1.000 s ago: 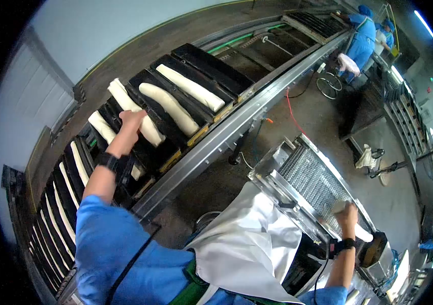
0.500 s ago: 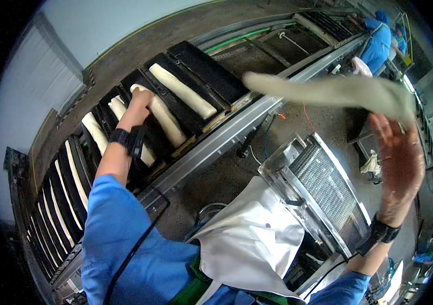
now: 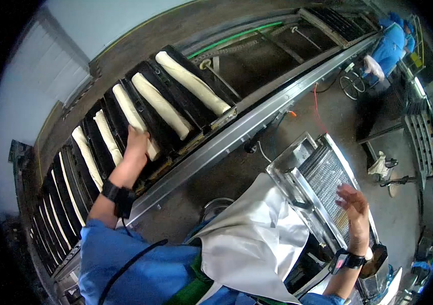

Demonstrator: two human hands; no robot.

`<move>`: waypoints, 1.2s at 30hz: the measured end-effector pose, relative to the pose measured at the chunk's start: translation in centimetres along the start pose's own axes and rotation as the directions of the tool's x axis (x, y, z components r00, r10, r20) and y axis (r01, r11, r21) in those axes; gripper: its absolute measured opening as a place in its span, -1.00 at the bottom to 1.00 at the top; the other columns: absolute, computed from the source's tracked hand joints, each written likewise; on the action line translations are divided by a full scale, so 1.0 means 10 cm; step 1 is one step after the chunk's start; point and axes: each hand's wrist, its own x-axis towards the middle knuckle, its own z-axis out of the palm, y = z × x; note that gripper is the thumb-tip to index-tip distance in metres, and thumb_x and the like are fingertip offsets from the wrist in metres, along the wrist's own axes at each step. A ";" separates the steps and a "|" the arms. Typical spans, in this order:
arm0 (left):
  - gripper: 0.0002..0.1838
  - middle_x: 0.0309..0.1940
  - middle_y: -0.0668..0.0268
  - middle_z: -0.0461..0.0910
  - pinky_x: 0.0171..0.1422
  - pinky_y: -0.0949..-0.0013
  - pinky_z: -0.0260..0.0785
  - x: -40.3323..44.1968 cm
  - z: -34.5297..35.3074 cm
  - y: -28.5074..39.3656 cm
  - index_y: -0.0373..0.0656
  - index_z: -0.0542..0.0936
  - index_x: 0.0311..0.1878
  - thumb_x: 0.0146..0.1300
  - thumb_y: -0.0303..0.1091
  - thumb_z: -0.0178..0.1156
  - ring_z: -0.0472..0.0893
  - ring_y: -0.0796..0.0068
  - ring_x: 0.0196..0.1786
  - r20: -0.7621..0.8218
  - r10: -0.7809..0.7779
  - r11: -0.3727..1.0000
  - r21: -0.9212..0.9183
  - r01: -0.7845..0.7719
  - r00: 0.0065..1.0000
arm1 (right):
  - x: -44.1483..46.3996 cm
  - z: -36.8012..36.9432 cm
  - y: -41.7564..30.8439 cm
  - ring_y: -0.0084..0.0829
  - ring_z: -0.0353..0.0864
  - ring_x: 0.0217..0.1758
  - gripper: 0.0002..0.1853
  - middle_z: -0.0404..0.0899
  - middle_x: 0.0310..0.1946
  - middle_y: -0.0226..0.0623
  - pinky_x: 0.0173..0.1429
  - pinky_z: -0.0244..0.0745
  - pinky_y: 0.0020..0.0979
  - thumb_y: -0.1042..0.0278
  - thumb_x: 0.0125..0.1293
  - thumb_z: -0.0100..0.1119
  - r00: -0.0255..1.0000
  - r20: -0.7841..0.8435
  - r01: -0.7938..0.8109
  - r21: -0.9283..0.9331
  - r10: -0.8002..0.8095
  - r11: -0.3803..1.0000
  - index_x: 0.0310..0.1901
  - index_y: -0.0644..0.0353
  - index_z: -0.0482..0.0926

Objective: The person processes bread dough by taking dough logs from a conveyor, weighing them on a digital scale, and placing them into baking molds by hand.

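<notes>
My left hand (image 3: 137, 144) is on the lower part of a long pale dough roll (image 3: 126, 107), with its fingers bent round it. This roll lies in a black mould on the conveyor. To its right, a second dough roll (image 3: 160, 104) and a third dough roll (image 3: 191, 82) fill the last two moulds. On the left, more dough rolls (image 3: 88, 158) lie in a row of black moulds. My right hand (image 3: 354, 211) is raised over the wire mesh belt (image 3: 323, 175), fingers apart and holding nothing. Both wrists wear black straps.
A metal rail (image 3: 257, 121) runs along the conveyor's near side. Past the last mould, the conveyor frame (image 3: 262, 61) shows bars and a green strip. Co-workers in blue (image 3: 390, 46) stand at the far right end. A white apron (image 3: 257, 229) covers my front.
The long dough piece blurred by my right hand has left it, and that hand has dropped lower. The rightmost mould, bare before, now holds a dough roll. My left hand is lower.
</notes>
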 end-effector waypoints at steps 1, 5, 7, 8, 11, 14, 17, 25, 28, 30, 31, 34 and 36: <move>-0.31 0.23 0.12 0.31 0.29 0.23 0.30 -0.14 0.09 0.05 -0.15 -0.08 0.46 0.27 -0.71 -0.18 0.38 0.19 0.23 -0.076 -0.084 0.993 0.078 0.090 0.994 | 0.02 -0.06 0.12 -0.31 0.50 0.18 -0.57 0.53 0.10 -0.20 0.21 0.41 -0.31 0.55 0.16 0.18 1.000 0.004 -0.027 -0.005 0.027 1.000 0.11 0.30 0.48; -0.34 0.27 0.12 0.24 0.31 0.23 0.28 -0.16 0.18 0.03 -0.19 -0.07 0.42 0.27 -0.71 -0.20 0.37 0.23 0.23 -0.102 -0.152 0.988 -0.032 0.150 0.983 | 0.13 -0.15 0.45 -0.33 0.54 0.11 -0.57 0.57 0.03 -0.22 0.16 0.43 -0.35 0.52 0.15 0.19 0.997 0.025 -0.075 -0.006 0.075 0.997 0.10 0.31 0.49; -0.37 0.28 0.10 0.21 0.39 0.25 0.13 -0.17 0.20 0.03 -0.18 -0.05 0.41 0.29 -0.67 -0.17 0.29 0.24 0.28 -0.090 -0.127 0.991 -0.060 0.122 0.988 | 0.11 -0.01 0.40 -0.36 0.58 0.06 -0.59 0.61 -0.04 -0.22 0.12 0.44 -0.37 0.51 0.15 0.20 0.996 0.021 -0.089 -0.050 0.090 0.995 0.08 0.31 0.51; -0.37 0.28 0.08 0.21 0.41 0.27 0.09 -0.11 0.19 -0.03 -0.18 -0.04 0.41 0.29 -0.65 -0.15 0.27 0.25 0.29 -0.088 -0.098 0.994 -0.047 0.094 0.991 | 0.13 0.04 0.39 -0.36 0.58 0.06 -0.59 0.61 -0.04 -0.22 0.12 0.44 -0.37 0.51 0.15 0.20 0.996 0.022 -0.089 -0.052 0.090 0.995 0.08 0.31 0.51; -0.36 0.31 0.04 0.18 0.43 0.27 0.02 -0.05 0.21 -0.06 -0.16 -0.05 0.43 0.32 -0.61 -0.14 0.24 0.24 0.32 -0.083 -0.107 0.991 -0.086 0.100 0.991 | 0.05 0.24 0.38 -0.35 0.57 0.08 -0.60 0.61 -0.02 -0.18 0.18 0.42 -0.36 0.54 0.19 0.17 0.993 0.117 -0.019 -0.092 0.029 0.996 0.10 0.32 0.50; -0.42 0.27 0.07 0.23 0.42 0.25 0.04 -0.01 0.16 -0.04 -0.17 0.02 0.40 0.33 -0.56 -0.12 0.25 0.24 0.34 -0.084 -0.084 0.991 -0.110 0.074 0.993 | -0.24 0.59 0.28 -0.36 0.56 0.09 -0.61 0.60 0.00 -0.21 0.19 0.42 -0.39 0.59 0.19 0.13 0.994 0.109 -0.010 -0.096 0.021 0.995 0.10 0.32 0.50; -0.52 0.20 0.13 0.30 0.38 0.23 0.09 0.12 0.18 -0.02 -0.18 0.15 0.31 0.33 -0.52 -0.07 0.28 0.26 0.30 -0.013 0.015 0.997 -0.076 -0.016 1.000 | -0.66 0.77 0.32 -0.43 0.55 0.09 -0.62 0.60 -0.01 -0.26 0.17 0.42 -0.43 0.61 0.20 0.12 0.995 0.096 -0.018 -0.071 0.025 0.997 0.08 0.31 0.52; -0.76 -0.08 0.26 0.53 0.33 0.22 0.14 0.75 -0.14 0.31 -0.22 0.56 -0.06 0.29 -0.32 0.12 0.38 0.32 0.20 0.731 0.113 0.957 -0.263 0.124 0.673 | -2.00 0.91 0.33 -0.26 0.56 0.13 -0.54 0.57 0.05 -0.05 0.21 0.45 -0.33 0.41 0.21 0.21 0.969 -0.242 -0.063 -0.415 -0.043 0.907 0.14 0.37 0.46; -0.46 0.29 0.12 0.26 0.51 0.21 -0.09 -0.46 0.07 0.66 -0.29 0.23 0.35 0.37 -0.30 0.03 0.20 0.23 0.39 0.599 0.315 0.949 -0.203 -0.242 0.736 | -2.10 0.42 0.63 -0.06 0.45 0.17 -0.42 0.51 0.02 0.01 0.18 0.42 -0.24 0.37 0.04 0.30 0.854 -0.440 -0.132 -0.702 -0.280 0.700 0.15 0.30 0.45; -0.38 0.42 0.12 0.15 0.55 0.21 -0.16 -0.99 0.19 0.75 -0.25 0.08 0.47 0.39 -0.36 -0.02 0.10 0.24 0.48 0.571 0.483 0.865 -0.195 -0.462 0.663 | -2.00 0.09 0.87 0.04 0.34 0.22 -0.37 0.43 0.09 -0.05 0.20 0.40 -0.12 0.40 -0.08 0.34 0.713 -0.420 -0.217 -0.894 -0.562 0.393 0.14 0.21 0.45; -0.42 0.41 0.06 0.18 0.53 0.23 -0.12 -1.07 0.25 0.72 -0.27 0.13 0.44 0.37 -0.46 -0.05 0.14 0.23 0.47 0.613 0.487 0.863 -0.226 -0.452 0.623 | -1.90 -0.03 1.01 0.01 0.34 0.22 -0.38 0.43 0.10 -0.09 0.20 0.40 -0.06 0.38 -0.08 0.34 0.729 -0.460 -0.303 -0.881 -0.507 0.363 0.13 0.18 0.45; -0.44 0.38 0.05 0.26 0.49 0.26 -0.01 -1.09 0.71 0.40 -0.35 0.24 0.38 0.28 -0.62 -0.03 0.23 0.26 0.44 0.751 0.442 0.875 -0.240 -0.421 0.491 | -1.58 -0.23 1.22 -0.16 0.34 0.25 -0.42 0.46 0.09 -0.25 0.16 0.39 0.12 0.28 -0.04 0.36 0.774 -0.572 -0.561 -0.819 -0.273 0.125 0.09 0.09 0.46; -0.49 0.30 0.07 0.35 0.44 0.24 0.09 -1.05 0.88 0.19 -0.32 0.34 0.32 0.31 -0.43 0.10 0.35 0.23 0.34 0.794 0.490 0.819 -0.277 -0.503 0.360 | -1.46 -0.11 1.08 -0.26 0.35 0.23 -0.51 0.48 0.03 -0.35 0.10 0.41 0.13 0.25 0.02 0.33 0.739 -0.632 -0.630 -0.771 -0.235 0.093 0.05 0.05 0.49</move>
